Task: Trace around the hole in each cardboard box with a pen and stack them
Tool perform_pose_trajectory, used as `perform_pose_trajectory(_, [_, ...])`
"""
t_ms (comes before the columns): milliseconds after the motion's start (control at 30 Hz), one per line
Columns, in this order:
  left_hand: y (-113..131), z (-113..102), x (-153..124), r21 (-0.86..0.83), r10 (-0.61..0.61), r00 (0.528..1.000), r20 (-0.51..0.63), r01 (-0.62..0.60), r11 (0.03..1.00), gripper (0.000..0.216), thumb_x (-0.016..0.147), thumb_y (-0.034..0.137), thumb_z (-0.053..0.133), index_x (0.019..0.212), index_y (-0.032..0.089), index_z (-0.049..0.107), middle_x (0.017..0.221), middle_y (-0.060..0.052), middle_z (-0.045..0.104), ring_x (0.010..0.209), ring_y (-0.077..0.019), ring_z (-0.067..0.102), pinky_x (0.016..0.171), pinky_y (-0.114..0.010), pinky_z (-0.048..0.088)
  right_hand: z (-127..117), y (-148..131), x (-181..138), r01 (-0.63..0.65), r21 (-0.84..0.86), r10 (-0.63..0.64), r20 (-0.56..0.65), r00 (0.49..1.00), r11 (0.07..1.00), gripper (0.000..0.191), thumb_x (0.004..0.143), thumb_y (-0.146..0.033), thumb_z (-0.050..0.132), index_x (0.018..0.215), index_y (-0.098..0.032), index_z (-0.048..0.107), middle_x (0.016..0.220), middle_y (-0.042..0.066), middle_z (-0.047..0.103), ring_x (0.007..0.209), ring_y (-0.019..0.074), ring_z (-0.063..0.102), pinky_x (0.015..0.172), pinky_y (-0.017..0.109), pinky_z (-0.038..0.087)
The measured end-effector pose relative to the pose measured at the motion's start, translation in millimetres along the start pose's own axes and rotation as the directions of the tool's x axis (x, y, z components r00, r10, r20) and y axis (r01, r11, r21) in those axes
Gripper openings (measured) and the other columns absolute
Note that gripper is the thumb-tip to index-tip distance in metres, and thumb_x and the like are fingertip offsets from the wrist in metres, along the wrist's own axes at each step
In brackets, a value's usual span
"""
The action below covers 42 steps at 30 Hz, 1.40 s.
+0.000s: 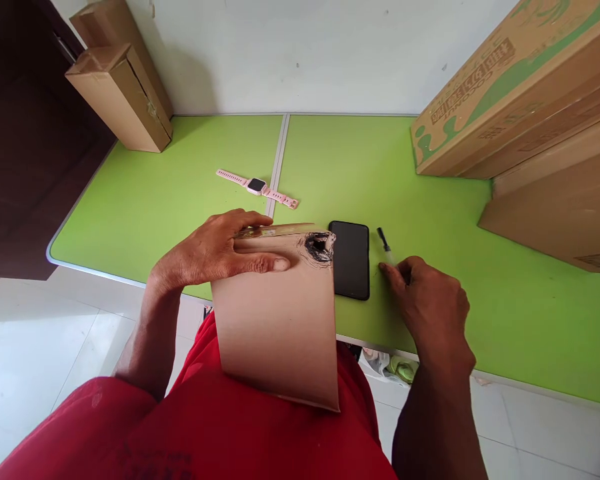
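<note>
Pressing down with flat, open fingers, your left hand [225,250] lies across the upper part of the beige rectangular cardboard sheet [280,327]. It grips nothing; it only pins the sheet. The sheet leans with its top edge on the front of the bright green counter [155,200] and its lower edge on your lap, over the red cloth [205,427]. I think the flat palm is there so the sloping sheet does not slide down. Under your fingertips, along the top edge, lies a narrow yellowish strip [275,231]; what it is made of I cannot tell. In the upper right corner of the sheet there is a rough black smudge [319,247], left uncovered by your hand. Your right hand [430,307] rests on the counter with the fingers curled closed on the lower end of a thin pale stick with a black tip [386,245], which points away from you. It looks like a light pinch, as for a pen. Between the sheet and this hand lies a black flat smartphone [351,260], screen dark, just beside the smudged corner. Further back, well apart from both hands, lies a pink wristwatch with open strap [257,185]. Brown cardboard boxes [520,87] stand at the far corners.
</note>
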<state>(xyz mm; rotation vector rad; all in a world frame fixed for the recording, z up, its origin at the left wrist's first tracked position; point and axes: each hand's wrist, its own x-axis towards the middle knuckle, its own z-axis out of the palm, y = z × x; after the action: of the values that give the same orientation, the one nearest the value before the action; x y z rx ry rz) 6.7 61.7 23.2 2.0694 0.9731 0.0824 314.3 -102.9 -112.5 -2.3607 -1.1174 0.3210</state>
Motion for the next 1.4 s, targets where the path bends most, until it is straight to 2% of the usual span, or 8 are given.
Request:
perform_pose_trajectory(300, [-0.1,0.6,-1.9,-0.004,-0.043,0.999,-0.008,0.043,0.999,0.087,0.08,0.086,0.076,0.144,0.027,0.07,0.153,-0.01,0.068,0.14,-0.0408,0.062,0.122,-0.059,0.047,3.9,3.6,-2.2,0.057,-0.003,-0.057,-0.056,0.997,0.998,0.054,0.093,-0.079,0.054,0.069,-0.031,0.046,0.075,0.008,0.056,0.063,0.0248,0.04,0.062,0.038,0.024])
perform_pose_trajectory(467, [-1.8,-0.3,-2.7,0.0,-0.039,0.999,-0.009,0.039,0.999,0.086,0.081,0.086,0.075,0.144,0.027,0.071,0.152,-0.01,0.069,0.14,-0.04,0.063,0.119,-0.056,0.05,3.7,-11.6,-13.1,0.128,-0.017,-0.129,-0.131,0.983,0.992,0.045,0.1,-0.071,0.052,0.089,-0.028,0.06,0.1,0.016,0.068,0.088,0.0346,0.061,0.073,0.045,0.042])
perform_pose_trajectory(600, [-2.4,-0.7,-2.0,0.025,-0.022,1.0,-0.019,0.023,0.999,0.085,0.083,0.086,0.074,0.144,0.027,0.071,0.15,-0.011,0.07,0.138,-0.0396,0.065,0.117,-0.054,0.052,22.7,-32.7,-29.2,0.194,-0.083,-0.196,-0.018,0.98,0.977,0.066,0.102,-0.075,0.049,0.125,-0.015,0.069,0.122,0.022,0.07,0.11,0.0399,0.066,0.091,0.053,0.054])
perform_pose_trajectory(767, [-2.7,0.1,-3.1,0.005,-0.03,0.999,-0.018,0.03,1.0,0.089,0.08,0.089,0.074,0.143,0.027,0.071,0.151,-0.011,0.069,0.139,-0.0408,0.063,0.117,-0.056,0.052,42.8,-56.5,-33.8,0.15,-0.276,-0.122,0.115,0.986,0.95,0.08,0.099,-0.058,0.066,0.152,0.0,0.052,0.142,0.033,0.058,0.127,0.0486,0.057,0.104,0.06,0.053])
perform_pose_trajectory(933, [-6.4,0.9,-5.8,-0.072,-0.055,0.998,-0.031,0.053,0.996,0.09,0.076,0.087,0.077,0.142,0.026,0.071,0.153,-0.01,0.068,0.141,-0.041,0.061,0.118,-0.055,0.051,29.6,-78.2,-22.0,-0.081,-0.327,0.145,0.174,0.974,0.942,0.085,0.098,-0.046,0.076,0.149,0.013,0.045,0.142,0.04,0.055,0.133,0.0501,0.057,0.112,0.056,0.05])
perform_pose_trajectory(1167, [-11.0,0.5,-7.6,-0.071,-0.044,0.999,-0.032,0.041,0.997,0.087,0.079,0.086,0.076,0.141,0.026,0.072,0.15,-0.009,0.07,0.138,-0.0403,0.063,0.118,-0.055,0.049,7.1,-87.6,-28.3,-0.094,-0.457,0.27,0.339,0.901,0.885,0.075,0.097,-0.055,0.079,0.138,0.004,0.055,0.136,0.035,0.062,0.13,0.0482,0.063,0.097,0.051,0.058])
perform_pose_trajectory(1300, [-12.1,0.7,-7.1,-0.062,-0.036,0.999,-0.035,0.034,0.998,0.088,0.079,0.087,0.074,0.143,0.027,0.072,0.151,-0.009,0.07,0.138,-0.0409,0.063,0.117,-0.055,0.049,10.8,-73.3,-29.8,-0.172,-0.353,0.29,0.314,0.904,0.92,0.077,0.087,-0.057,0.083,0.134,-0.003,0.053,0.133,0.032,0.064,0.123,0.0469,0.067,0.094,0.049,0.057])
perform_pose_trajectory(1400, [-12.4,0.6,-6.8,-0.058,-0.021,0.999,-0.033,0.019,0.998,0.092,0.078,0.089,0.073,0.143,0.025,0.072,0.15,-0.01,0.07,0.137,-0.0421,0.063,0.115,-0.056,0.049,13.3,-61.0,-23.7,-0.306,-0.118,0.327,0.256,0.91,0.945,0.072,0.07,-0.06,0.088,0.117,-0.016,0.058,0.121,0.027,0.07,0.117,0.0501,0.068,0.093,0.054,0.056])
